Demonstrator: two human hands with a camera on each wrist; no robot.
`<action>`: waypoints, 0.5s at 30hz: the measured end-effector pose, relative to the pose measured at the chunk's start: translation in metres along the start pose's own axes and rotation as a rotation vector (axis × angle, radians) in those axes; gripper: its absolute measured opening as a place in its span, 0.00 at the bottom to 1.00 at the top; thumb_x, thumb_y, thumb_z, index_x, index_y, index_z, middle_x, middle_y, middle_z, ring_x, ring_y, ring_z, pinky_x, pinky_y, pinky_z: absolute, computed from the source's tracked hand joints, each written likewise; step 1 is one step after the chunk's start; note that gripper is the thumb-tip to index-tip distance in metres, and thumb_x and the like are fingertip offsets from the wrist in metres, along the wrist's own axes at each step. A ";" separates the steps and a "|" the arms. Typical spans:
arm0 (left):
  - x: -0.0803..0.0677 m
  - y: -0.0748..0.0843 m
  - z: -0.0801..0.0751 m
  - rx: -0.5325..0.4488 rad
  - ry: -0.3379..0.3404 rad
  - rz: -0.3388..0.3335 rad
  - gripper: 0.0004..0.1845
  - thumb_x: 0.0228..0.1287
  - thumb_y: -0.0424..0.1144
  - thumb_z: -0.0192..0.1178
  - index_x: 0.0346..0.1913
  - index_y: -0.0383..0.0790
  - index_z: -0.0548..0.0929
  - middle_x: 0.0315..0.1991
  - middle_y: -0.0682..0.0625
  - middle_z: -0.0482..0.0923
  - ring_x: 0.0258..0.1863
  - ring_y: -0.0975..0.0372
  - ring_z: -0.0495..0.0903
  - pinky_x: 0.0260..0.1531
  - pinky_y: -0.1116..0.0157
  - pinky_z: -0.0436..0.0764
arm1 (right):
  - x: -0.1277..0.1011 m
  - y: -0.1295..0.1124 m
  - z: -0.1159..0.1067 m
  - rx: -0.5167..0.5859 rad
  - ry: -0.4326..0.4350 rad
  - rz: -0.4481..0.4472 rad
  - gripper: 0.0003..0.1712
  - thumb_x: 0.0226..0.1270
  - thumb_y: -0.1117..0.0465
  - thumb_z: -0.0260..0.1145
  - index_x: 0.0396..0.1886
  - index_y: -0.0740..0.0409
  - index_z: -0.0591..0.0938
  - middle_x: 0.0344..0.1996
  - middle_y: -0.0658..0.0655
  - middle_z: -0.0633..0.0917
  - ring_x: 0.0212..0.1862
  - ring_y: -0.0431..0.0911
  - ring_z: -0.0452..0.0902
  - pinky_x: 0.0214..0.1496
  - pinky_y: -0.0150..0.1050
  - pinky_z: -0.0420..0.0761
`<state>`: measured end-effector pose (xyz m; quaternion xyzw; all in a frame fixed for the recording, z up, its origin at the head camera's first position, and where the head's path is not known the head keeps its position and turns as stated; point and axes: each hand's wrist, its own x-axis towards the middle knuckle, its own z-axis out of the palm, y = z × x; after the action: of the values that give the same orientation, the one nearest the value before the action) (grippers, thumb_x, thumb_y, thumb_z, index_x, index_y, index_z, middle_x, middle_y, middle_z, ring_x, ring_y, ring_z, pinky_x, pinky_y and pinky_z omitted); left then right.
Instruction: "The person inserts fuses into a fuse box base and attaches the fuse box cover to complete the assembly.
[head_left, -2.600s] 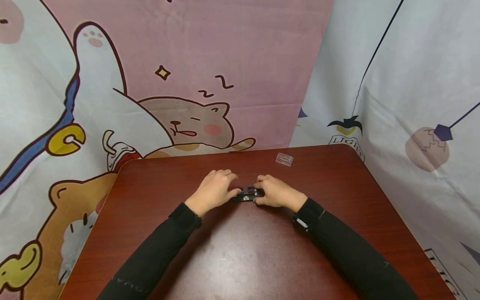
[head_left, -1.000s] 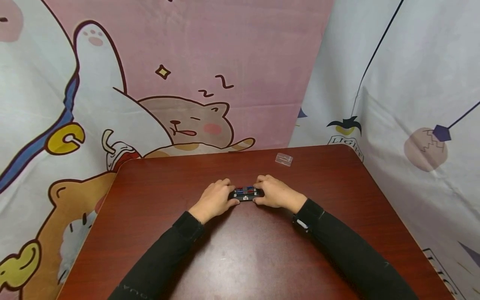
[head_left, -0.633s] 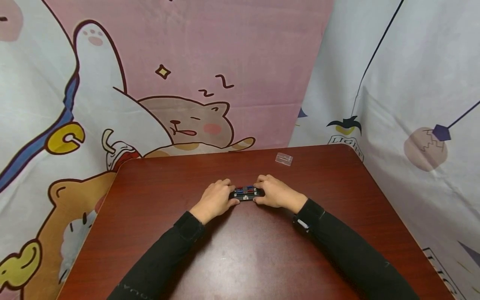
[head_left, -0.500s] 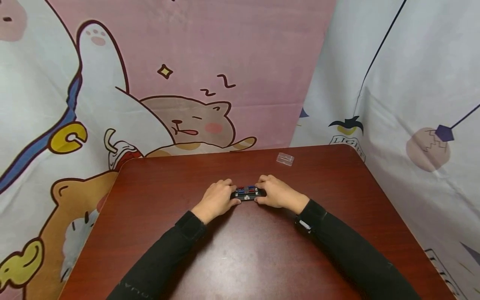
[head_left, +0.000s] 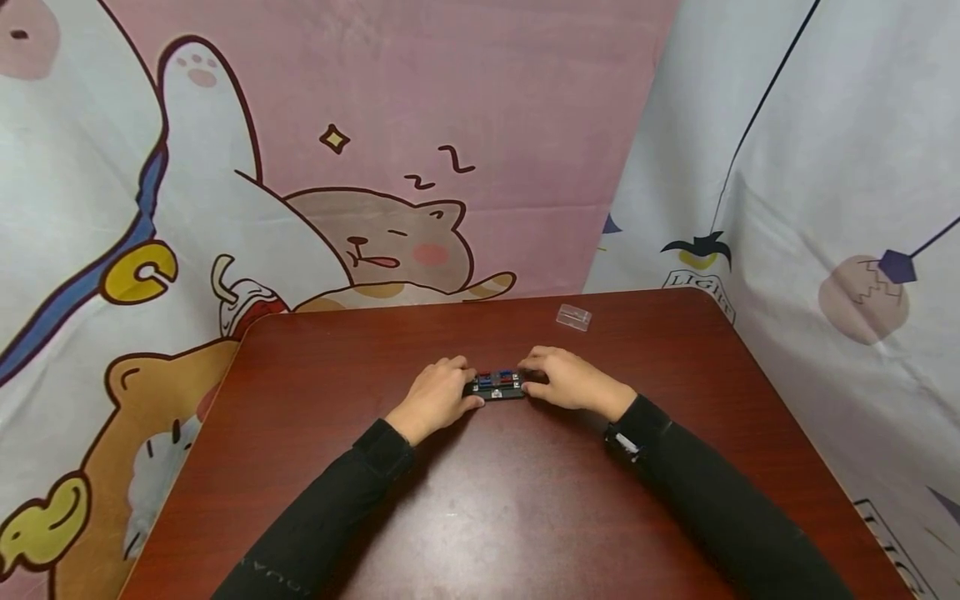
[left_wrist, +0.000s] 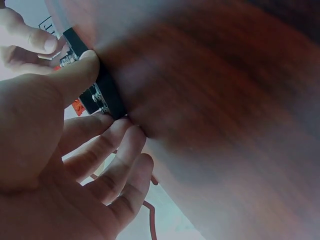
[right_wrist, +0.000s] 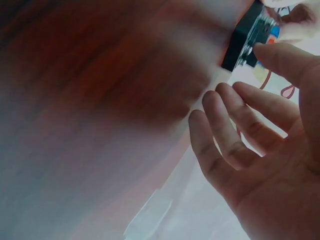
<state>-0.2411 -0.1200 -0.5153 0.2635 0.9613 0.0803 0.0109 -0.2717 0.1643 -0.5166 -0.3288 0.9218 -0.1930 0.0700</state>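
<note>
At the centre of the head view, a small black rectangular plastic block with red and blue inserts [head_left: 497,386] lay on the dark red wooden table [head_left: 480,500]. The left hand [head_left: 437,396] pinched its left end; the right hand [head_left: 567,381], fingers loose, touched its right end. It looked light and rigid, best gripped by the ends.

Black block [head_left: 498,387] with red and blue inserts; reddish-brown table [head_left: 480,508]

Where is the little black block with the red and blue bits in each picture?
Head view: the black block lies mid-table, between the left hand and the right hand.
Left wrist view: upper left, under the thumb.
Right wrist view: top right corner, by a fingertip.
Shared landmark: the red-brown table.
</note>
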 end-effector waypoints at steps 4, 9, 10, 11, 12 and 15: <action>-0.001 0.000 -0.002 -0.014 -0.015 -0.009 0.27 0.73 0.57 0.74 0.63 0.41 0.89 0.61 0.43 0.85 0.55 0.47 0.84 0.57 0.48 0.86 | -0.002 0.010 -0.008 0.018 0.052 0.029 0.26 0.81 0.51 0.71 0.71 0.58 0.85 0.60 0.56 0.88 0.59 0.50 0.85 0.65 0.53 0.87; 0.000 0.000 -0.003 -0.014 -0.018 -0.008 0.29 0.73 0.57 0.73 0.66 0.41 0.89 0.62 0.43 0.85 0.57 0.47 0.85 0.58 0.48 0.86 | -0.002 0.025 -0.025 0.003 0.147 0.127 0.28 0.81 0.52 0.71 0.73 0.60 0.84 0.69 0.65 0.84 0.70 0.59 0.82 0.74 0.60 0.82; 0.000 -0.001 -0.003 -0.012 -0.016 -0.008 0.29 0.73 0.57 0.73 0.66 0.41 0.89 0.62 0.43 0.85 0.57 0.47 0.85 0.58 0.48 0.86 | -0.002 0.029 -0.028 -0.006 0.167 0.149 0.28 0.81 0.52 0.70 0.73 0.60 0.83 0.71 0.66 0.83 0.73 0.61 0.80 0.76 0.62 0.79; 0.001 -0.001 -0.003 -0.009 -0.016 -0.008 0.29 0.73 0.57 0.74 0.66 0.41 0.89 0.62 0.43 0.85 0.57 0.47 0.85 0.57 0.48 0.86 | -0.002 0.032 -0.032 -0.010 0.185 0.172 0.29 0.80 0.53 0.70 0.74 0.60 0.83 0.74 0.67 0.81 0.76 0.63 0.77 0.78 0.64 0.77; 0.001 -0.001 -0.002 -0.007 -0.017 -0.007 0.29 0.73 0.58 0.74 0.66 0.41 0.89 0.62 0.43 0.85 0.57 0.47 0.85 0.57 0.48 0.86 | -0.001 0.036 -0.035 -0.019 0.202 0.190 0.30 0.80 0.54 0.71 0.75 0.61 0.82 0.74 0.68 0.80 0.77 0.64 0.76 0.78 0.65 0.77; 0.001 -0.001 -0.002 -0.004 -0.019 -0.004 0.29 0.73 0.58 0.73 0.66 0.41 0.89 0.62 0.43 0.85 0.56 0.47 0.85 0.57 0.48 0.87 | 0.000 0.050 -0.046 -0.061 0.243 0.245 0.31 0.80 0.54 0.71 0.76 0.62 0.80 0.71 0.67 0.81 0.74 0.64 0.76 0.73 0.64 0.80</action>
<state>-0.2429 -0.1206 -0.5135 0.2624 0.9615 0.0797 0.0207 -0.3125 0.2138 -0.4949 -0.1902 0.9621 -0.1933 -0.0288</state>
